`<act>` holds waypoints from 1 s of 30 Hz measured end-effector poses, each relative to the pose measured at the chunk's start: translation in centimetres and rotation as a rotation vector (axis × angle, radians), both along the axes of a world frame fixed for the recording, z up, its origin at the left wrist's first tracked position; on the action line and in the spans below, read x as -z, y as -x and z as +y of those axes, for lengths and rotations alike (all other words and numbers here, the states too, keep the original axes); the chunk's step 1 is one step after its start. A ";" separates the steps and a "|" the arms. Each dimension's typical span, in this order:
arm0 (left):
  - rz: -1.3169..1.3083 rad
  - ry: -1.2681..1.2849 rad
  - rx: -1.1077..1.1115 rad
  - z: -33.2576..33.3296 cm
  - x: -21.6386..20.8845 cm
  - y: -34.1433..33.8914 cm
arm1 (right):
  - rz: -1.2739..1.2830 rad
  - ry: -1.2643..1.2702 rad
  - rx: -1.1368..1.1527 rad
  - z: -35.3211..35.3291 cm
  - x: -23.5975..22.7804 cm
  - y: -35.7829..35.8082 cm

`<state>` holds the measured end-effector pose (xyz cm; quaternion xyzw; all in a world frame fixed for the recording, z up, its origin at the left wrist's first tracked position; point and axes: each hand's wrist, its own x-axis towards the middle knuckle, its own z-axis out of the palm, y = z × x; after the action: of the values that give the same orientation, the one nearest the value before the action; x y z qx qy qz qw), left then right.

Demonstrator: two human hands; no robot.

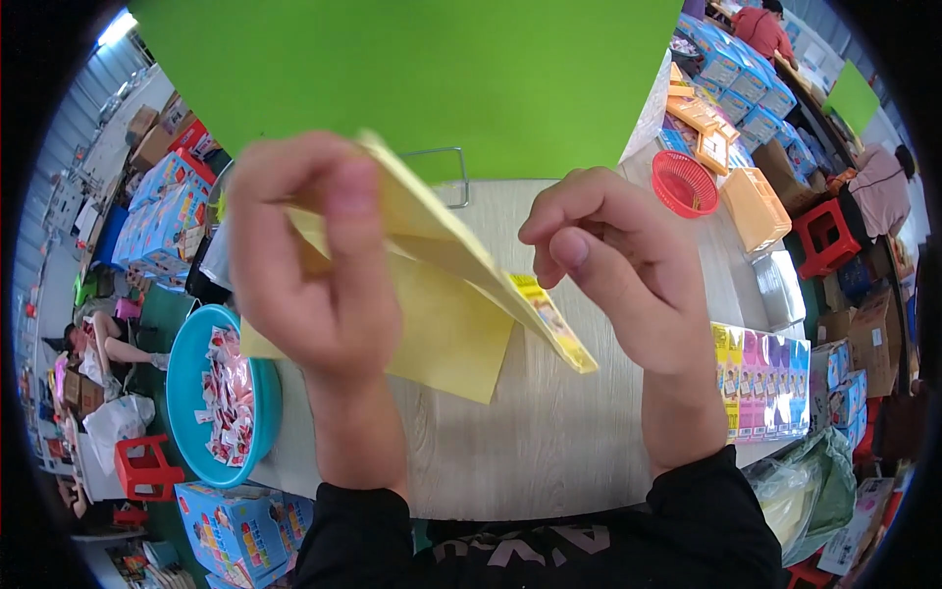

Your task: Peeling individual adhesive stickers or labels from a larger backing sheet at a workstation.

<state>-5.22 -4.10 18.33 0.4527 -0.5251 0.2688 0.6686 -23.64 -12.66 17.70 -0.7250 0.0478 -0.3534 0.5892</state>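
Note:
My left hand point(319, 255), smeared a little by motion, grips a thin yellow folded carton point(442, 324) between thumb and fingers. Plain pale-yellow panels face me, and a printed strip shows along the right edge. The carton is tilted above the table, its lower right corner pointing down to the right. Just right of it is my right hand point(618, 265), fingers curled and thumb close to the index finger, with nothing visible in it. Whether its lower fingertips touch the carton's printed edge, I cannot tell.
A turquoise basin point(267, 393) of small wrapped packets stands left. On the table point(461, 471), a row of colourful small boxes point(770, 383) lies right, beyond it a red basket point(685, 185) and an orange plastic tray point(756, 209). A green board point(412, 79) rises behind a wire stand point(463, 177).

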 end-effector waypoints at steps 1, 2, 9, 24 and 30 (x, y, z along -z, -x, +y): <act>-0.116 -0.053 0.032 -0.2 -0.1 0.7 | -0.002 0.042 0.041 0.4 -0.4 0.2; -0.232 -0.106 0.065 -0.1 -0.3 1.2 | -0.003 0.083 0.083 0.6 -0.7 0.5; -0.370 -0.311 0.156 0.6 -0.4 3.9 | -0.077 0.384 0.251 0.4 -1.7 1.6; -0.104 -0.406 0.157 0.4 -0.2 4.2 | -0.161 0.801 0.612 0.4 -1.0 0.3; -0.129 -0.424 0.116 0.5 -0.3 4.6 | -0.138 0.976 0.744 0.8 -0.8 0.6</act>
<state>-9.87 -3.59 18.59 0.5339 -0.6369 0.1418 0.5378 -24.26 -11.84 18.54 -0.8212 0.0922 -0.5624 0.0282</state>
